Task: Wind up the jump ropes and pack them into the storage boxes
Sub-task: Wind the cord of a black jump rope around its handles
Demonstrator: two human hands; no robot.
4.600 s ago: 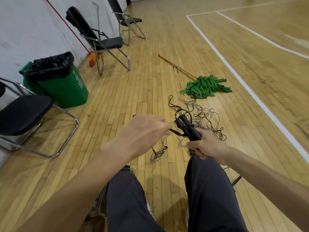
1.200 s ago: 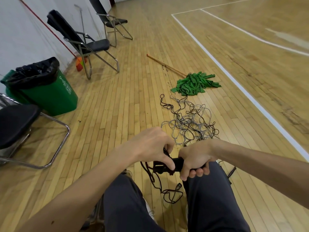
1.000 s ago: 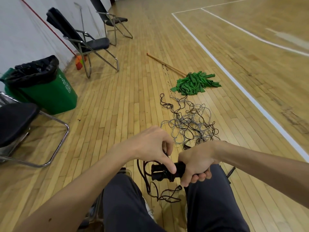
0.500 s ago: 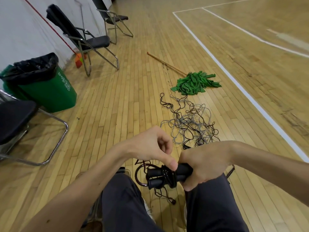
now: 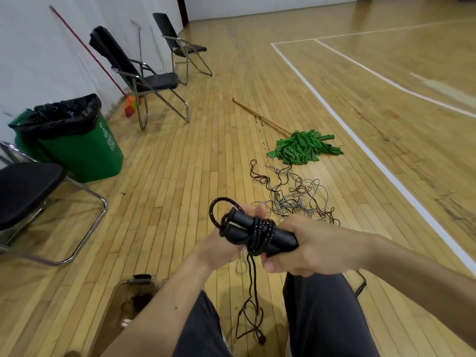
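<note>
Seated viewpoint, dark-trousered legs (image 5: 327, 318) at lower edge, wooden gym floor (image 5: 180, 176) below. Held above the knees, between both hands: one black jump rope (image 5: 257, 233), its two handles (image 5: 239, 222) laid side by side and pointing up-left, cord (image 5: 261, 234) wound in several turns round their middle. Right hand (image 5: 316, 246): fingers curled tight round the near ends of the handles, thumb below. Left hand (image 5: 221, 244): cupped under and behind the far ends, fingers wrapped round the back of the bundle with tips showing just above it, gripping. One stiff loop (image 5: 217, 208) of cord standing out past the handle tips; loose tail (image 5: 253, 292) hanging straight down between the legs to the floor, ending in a small knot. Further jump ropes, unwound, in a tangled pile (image 5: 293, 199) of grey and dark cords on the floor just beyond the hands. Clear storage box (image 5: 113, 310) with a black latch on the floor beside the left leg, partly hidden by the left forearm; dark contents, not identifiable. Green mop (image 5: 304, 148) with wooden stick lying just past the tangle. Green bin (image 5: 79, 148) with black liner near the wall at left, folding chairs (image 5: 152, 81) around it, red-handled broom (image 5: 130, 105) leaning on the wall.
</note>
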